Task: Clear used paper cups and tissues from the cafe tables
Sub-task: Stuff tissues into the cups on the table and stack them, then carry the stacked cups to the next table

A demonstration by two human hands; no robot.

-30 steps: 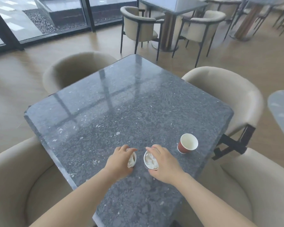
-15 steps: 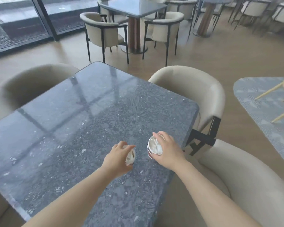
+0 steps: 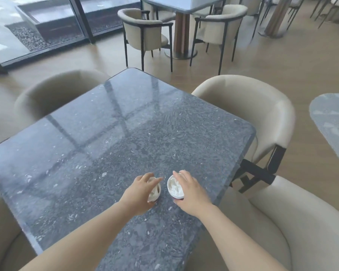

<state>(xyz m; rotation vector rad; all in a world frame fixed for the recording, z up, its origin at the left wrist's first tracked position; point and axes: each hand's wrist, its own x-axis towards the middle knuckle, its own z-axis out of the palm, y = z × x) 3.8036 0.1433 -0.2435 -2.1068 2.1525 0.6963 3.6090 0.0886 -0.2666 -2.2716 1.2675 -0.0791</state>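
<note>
Red cup gone, both hands full
So left hand (image 3: 139, 192) grips a tissue-stuffed cup (image 3: 155, 190), right hand (image 3: 192, 194) a second cup (image 3: 175, 187) beside that grip; spare's probably nested underneath.

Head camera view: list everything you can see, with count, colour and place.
Table: one, dark grey speckled stone, centre.
Paper cups: two, side by side near the table's near edge; left paper cup, right paper cup red outside.
Tissues: white, crumpled inside both cups.
Armchairs: four, beige, around the table.
Far table: one, grey top, top centre.
Far chairs: beige, dark frames, around it.
Floor: light wood.
Windows: dark frames, top left.
Grey patterned surface: right edge; rug or table unclear.
Left hand: grips left paper cup.
Right hand: grips right paper cup.
</note>
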